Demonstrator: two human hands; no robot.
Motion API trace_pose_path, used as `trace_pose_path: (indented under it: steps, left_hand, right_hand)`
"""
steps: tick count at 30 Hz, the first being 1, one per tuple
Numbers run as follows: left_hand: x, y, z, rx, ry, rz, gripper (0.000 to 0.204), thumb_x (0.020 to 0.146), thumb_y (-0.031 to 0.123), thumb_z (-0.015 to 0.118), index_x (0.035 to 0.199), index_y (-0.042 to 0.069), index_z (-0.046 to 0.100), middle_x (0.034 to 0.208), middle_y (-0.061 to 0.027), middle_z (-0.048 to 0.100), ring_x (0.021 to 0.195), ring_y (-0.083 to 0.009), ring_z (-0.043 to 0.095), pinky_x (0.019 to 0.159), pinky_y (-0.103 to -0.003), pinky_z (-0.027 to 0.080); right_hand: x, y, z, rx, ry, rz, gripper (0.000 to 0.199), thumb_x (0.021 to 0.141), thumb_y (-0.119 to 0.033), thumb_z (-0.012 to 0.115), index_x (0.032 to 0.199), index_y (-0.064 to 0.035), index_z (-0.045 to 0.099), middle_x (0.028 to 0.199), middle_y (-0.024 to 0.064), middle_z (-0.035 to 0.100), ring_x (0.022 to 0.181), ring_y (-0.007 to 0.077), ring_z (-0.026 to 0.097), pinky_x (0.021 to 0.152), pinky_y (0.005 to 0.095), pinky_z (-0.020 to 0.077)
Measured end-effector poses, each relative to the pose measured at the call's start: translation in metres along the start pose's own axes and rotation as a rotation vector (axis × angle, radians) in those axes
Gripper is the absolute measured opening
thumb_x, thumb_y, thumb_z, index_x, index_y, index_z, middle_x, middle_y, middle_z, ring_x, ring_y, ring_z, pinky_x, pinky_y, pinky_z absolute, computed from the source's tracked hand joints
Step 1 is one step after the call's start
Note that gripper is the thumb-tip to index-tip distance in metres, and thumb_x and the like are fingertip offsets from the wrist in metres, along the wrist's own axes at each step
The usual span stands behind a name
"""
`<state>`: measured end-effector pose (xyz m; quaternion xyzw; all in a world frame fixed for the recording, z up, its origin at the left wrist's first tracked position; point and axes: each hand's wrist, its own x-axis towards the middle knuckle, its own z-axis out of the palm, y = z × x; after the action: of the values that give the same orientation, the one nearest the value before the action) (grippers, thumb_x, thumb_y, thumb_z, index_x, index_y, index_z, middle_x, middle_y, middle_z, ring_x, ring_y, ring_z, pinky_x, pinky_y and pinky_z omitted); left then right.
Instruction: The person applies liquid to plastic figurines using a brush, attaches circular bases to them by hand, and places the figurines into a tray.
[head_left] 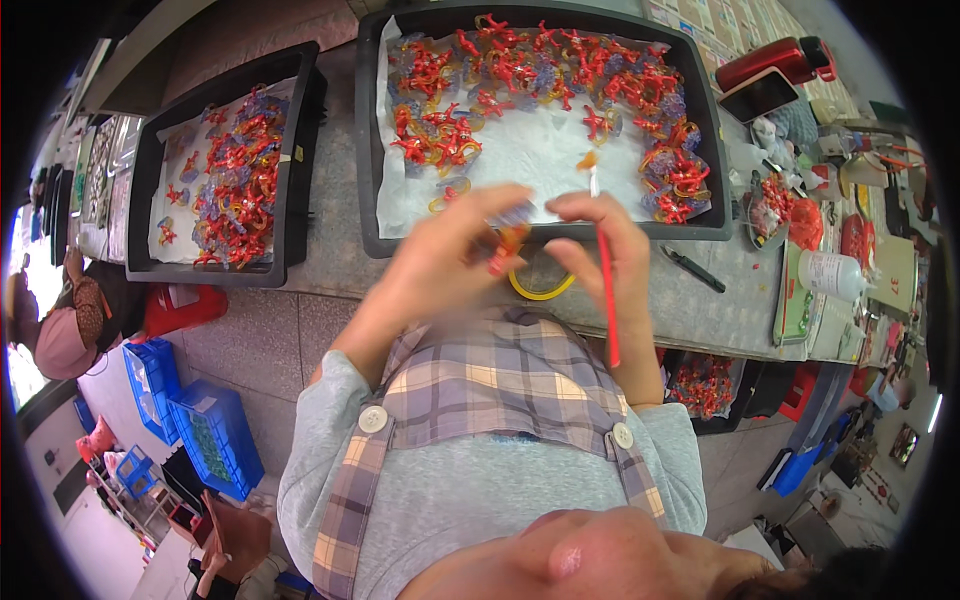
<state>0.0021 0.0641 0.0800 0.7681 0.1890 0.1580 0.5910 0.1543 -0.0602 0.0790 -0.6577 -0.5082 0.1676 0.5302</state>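
My left hand [445,250], partly blurred, is closed around a small translucent figure [508,245] with red, orange and purple parts. My fingers cover some of it, so its full shape is hidden. In my right hand [622,245] is a slim paintbrush [608,295] with a red handle, gripped between thumb and fingers. Its orange-brown tip points up and away from me, over the big black tray [368,140]. White sheeting [540,145] lines that tray, and many similar red, purple and amber figures [437,140] lie along its back and sides.
A second black tray [302,150] of such figures stands at the left. Right of the big tray lie a black pen [693,270], a white bottle [830,275] and a red flask [770,62]. A yellow ring [543,294] is by the bench's front edge. Blue crates [215,440] sit on the floor.
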Motion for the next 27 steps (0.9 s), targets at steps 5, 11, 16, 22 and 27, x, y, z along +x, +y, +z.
trace_pose_path:
  steps: [5, 11, 16, 22, 27]
  left_hand:
    - [0.003, -0.019, -0.106, 0.023, 0.721, 0.079, 0.057, 0.073, 0.004, 0.070, 0.124, 0.010, 0.045, 0.105, -0.0088, 0.058, 0.082, -0.0101, 0.057, 0.065, -0.021, 0.048]
    - [-0.030, -0.050, -0.212, 0.808, 1.050, -0.055, 0.065, 0.075, 0.022, 0.072, 0.128, 0.003, 0.041, 0.126, -0.0153, 0.047, 0.107, -0.0235, 0.052, 0.092, -0.032, 0.039]
    - [-0.035, -0.033, -0.208, 0.739, 1.255, 0.089, 0.054, 0.077, 0.021, 0.070, 0.122, 0.000, 0.047, 0.122, -0.0146, 0.052, 0.110, -0.0238, 0.051, 0.097, -0.033, 0.035]
    - [-0.010, -0.022, -0.129, 0.108, 0.908, 0.217, 0.030, 0.083, 0.003, 0.059, 0.112, 0.001, 0.056, 0.107, -0.0088, 0.061, 0.101, -0.0140, 0.056, 0.089, -0.027, 0.042]
    - [0.004, -0.025, -0.079, 0.228, 0.542, 0.198, 0.022, 0.082, 0.001, 0.058, 0.104, 0.001, 0.061, 0.095, -0.0059, 0.065, 0.093, -0.0126, 0.059, 0.083, -0.026, 0.044]
  right_hand:
    - [0.036, 0.012, 0.011, 0.268, -0.059, 0.234, 0.015, 0.087, -0.006, 0.050, 0.100, -0.0035, 0.057, 0.090, 0.0120, 0.064, 0.080, 0.0230, 0.062, 0.072, 0.0296, 0.0465]
    - [0.074, 0.035, 0.060, -0.347, -0.597, -0.062, 0.017, 0.082, -0.016, 0.058, 0.097, -0.0082, 0.057, 0.086, 0.0123, 0.062, 0.081, 0.0293, 0.061, 0.071, 0.0357, 0.0472]
    - [0.085, 0.056, 0.099, -0.764, -0.769, -0.209, 0.015, 0.069, -0.009, 0.064, 0.082, -0.0051, 0.059, 0.077, 0.0122, 0.062, 0.076, 0.0303, 0.062, 0.063, 0.0393, 0.0491]
    - [0.088, 0.056, 0.087, -0.668, -0.642, -0.166, 0.011, 0.074, -0.013, 0.061, 0.081, -0.0059, 0.058, 0.075, 0.0123, 0.062, 0.076, 0.0303, 0.061, 0.064, 0.0406, 0.0469]
    - [0.086, 0.052, 0.066, -0.476, -0.522, -0.108, 0.010, 0.073, -0.012, 0.060, 0.082, -0.0077, 0.059, 0.077, 0.0112, 0.063, 0.077, 0.0289, 0.061, 0.065, 0.0402, 0.0475]
